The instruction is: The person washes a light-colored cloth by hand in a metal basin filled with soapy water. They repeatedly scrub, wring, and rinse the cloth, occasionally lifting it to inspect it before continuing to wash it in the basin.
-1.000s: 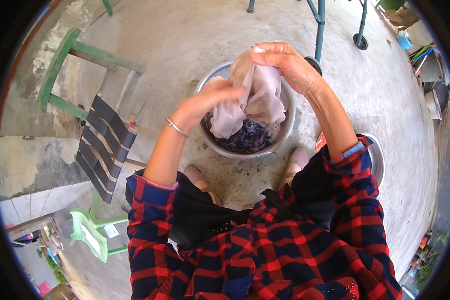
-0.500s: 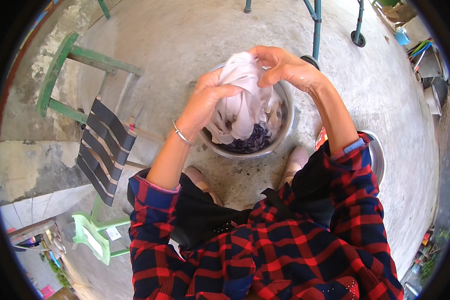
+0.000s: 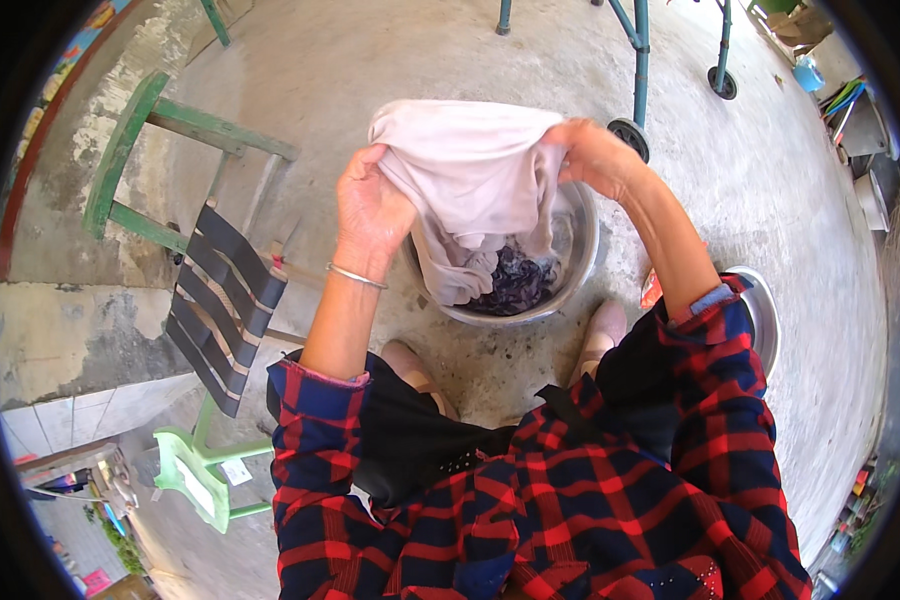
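Note:
A pale pinkish-white cloth garment (image 3: 465, 150) is stretched between my two hands above a round metal basin (image 3: 582, 275). My left hand (image 3: 370, 205), with a bangle at the wrist, grips its left edge; the fingertips are hidden behind the fabric. My right hand (image 3: 600, 155) is closed on the upper right corner, slightly blurred. The lower part of the garment hangs down into the basin. Beneath it, dark wet-looking cloth (image 3: 515, 280) lies bunched in the basin.
Left of me stand a green wooden frame (image 3: 120, 150) with a black-strapped seat (image 3: 220, 305) and a light green plastic stool (image 3: 190, 475). Another metal basin (image 3: 762, 320) is by my right knee. Blue-green metal legs with wheels (image 3: 628, 138) stand beyond the basin on the concrete floor.
The garment, bunched between my hands before, is now spread wide. My left hand has moved left and my right hand has closed on the cloth's right corner.

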The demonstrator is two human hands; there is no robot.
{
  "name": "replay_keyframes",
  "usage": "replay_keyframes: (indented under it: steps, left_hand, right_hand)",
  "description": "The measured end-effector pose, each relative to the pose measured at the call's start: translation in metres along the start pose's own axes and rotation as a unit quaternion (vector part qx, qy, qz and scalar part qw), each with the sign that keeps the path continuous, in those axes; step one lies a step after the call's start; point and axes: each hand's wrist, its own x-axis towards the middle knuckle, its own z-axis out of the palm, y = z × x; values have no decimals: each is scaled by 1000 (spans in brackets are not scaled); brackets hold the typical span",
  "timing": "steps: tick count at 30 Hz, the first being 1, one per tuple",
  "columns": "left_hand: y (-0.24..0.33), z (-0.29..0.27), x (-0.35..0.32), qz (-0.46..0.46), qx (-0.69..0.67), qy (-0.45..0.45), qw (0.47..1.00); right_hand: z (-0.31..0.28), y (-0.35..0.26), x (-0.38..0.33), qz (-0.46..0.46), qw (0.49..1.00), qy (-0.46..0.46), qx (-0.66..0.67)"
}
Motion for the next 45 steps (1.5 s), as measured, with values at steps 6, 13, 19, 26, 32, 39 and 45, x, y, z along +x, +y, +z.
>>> replay_keyframes:
  steps: [6,13,19,26,32,39,45]
  left_hand:
    - [-28,-20,8,-98,-18,48,994]
    - [-65,-32,3,-109,11,33,993]
    - [-47,-3,1,-81,-7,15,997]
    - [-43,-6,6,-83,63,22,994]
    - [-79,-7,10,-125,-3,129,984]
    - [-60,-32,12,-81,42,-96,991]
    - [-82,1,12,-94,8,128,987]
  right_hand:
    - [14,-34,-11,-112,957,-15,268]
    - [66,-39,-14,-80,925,-10,372]
    - [53,-21,-1,-111,933,121,321]
    - [124,31,-33,-509,775,165,-337]
    - [113,34,-1,-296,756,219,-541]
    - [135,48,-11,-449,696,183,-529]
    - [96,21,21,-266,746,259,-552]
